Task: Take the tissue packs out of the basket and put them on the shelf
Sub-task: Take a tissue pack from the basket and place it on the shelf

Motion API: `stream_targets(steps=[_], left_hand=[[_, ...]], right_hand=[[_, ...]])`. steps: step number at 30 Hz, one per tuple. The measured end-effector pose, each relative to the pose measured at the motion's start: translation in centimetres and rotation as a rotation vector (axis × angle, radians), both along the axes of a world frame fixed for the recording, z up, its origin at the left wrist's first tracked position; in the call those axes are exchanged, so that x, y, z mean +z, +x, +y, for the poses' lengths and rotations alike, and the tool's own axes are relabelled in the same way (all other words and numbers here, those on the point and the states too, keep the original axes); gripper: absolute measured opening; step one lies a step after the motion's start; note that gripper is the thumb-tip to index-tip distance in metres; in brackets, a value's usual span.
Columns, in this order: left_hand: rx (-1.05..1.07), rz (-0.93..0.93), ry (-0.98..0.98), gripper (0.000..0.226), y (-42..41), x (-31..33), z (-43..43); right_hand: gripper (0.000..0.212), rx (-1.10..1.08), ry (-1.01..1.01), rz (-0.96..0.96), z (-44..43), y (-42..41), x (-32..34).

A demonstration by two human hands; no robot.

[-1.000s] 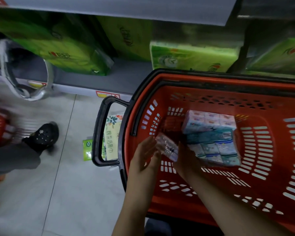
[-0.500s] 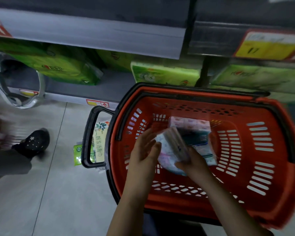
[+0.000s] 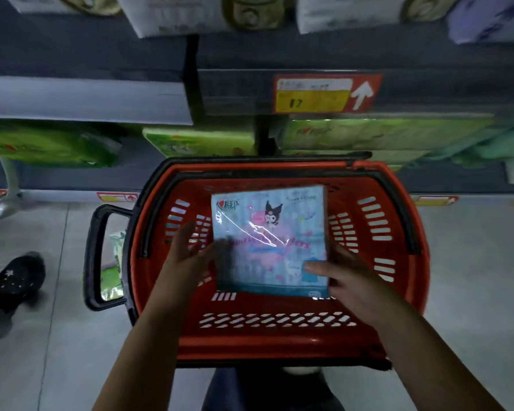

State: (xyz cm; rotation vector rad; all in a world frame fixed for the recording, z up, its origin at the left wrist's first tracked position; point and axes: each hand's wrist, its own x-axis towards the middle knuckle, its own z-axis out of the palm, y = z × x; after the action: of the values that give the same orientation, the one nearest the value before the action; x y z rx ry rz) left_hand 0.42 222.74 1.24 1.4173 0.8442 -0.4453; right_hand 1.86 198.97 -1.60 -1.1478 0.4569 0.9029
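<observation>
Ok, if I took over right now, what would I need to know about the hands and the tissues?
Left hand: touches the left edge of the tissue pack; too blurred to tell its grip.
Right hand: holds the pack's near right corner, thumb on top.
The pack is held flat above the red basket, not yet on the shelf.
No other pack shows in the basket, though this one hides part of its floor.
Left to do: set it on the shelf.

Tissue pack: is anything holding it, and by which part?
Yes, the tissue pack is held: left hand on its left edge, right hand pinching its lower right corner.
</observation>
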Motion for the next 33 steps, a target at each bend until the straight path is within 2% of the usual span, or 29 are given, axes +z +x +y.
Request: stream_targets(steps=[3,7,12,17,19,23,33], left_hand=[[-0.043,-0.011,-0.013,0.075,0.7,0.6,-0.9],[-0.091,-0.079,-0.13,0.039,1.2,1.9,-2.4],[-0.107,-0.047,-0.251,0.041,0.7,4.0,-3.5],[-0.135,-0.105,-0.213,0.038,-0.3,6.6,-3.8],[-0.095,-0.138,-0.189,0.034,-0.9,7.8,-4.2],[-0.045,-0.183,-0.16,0.026,-1.8,10.7,-4.7],[-0.04,-0.205,-0.189,0.031,-3.0,22.6,-4.7]], right_hand=[[0.074,-0.022,0.019,-0.008,-1.7,0.4,1.6],[0.081,0.002,0.056,-0.012,-3.3,0.3,3.3],[0.078,-0.042,0.149,0.036,-4.4,-1.2,4.4],[0.053,-0.113,0.198,0.026,-4.2,-2.7,6.5],[0.051,-0.116,0.18,0.008,-4.0,-3.3,7.7],[0.065,-0.114,0.148,-0.025,-4.2,-3.9,10.7],[0.092,-0.183,0.138,-0.033,-3.3,-5.4,21.4]])
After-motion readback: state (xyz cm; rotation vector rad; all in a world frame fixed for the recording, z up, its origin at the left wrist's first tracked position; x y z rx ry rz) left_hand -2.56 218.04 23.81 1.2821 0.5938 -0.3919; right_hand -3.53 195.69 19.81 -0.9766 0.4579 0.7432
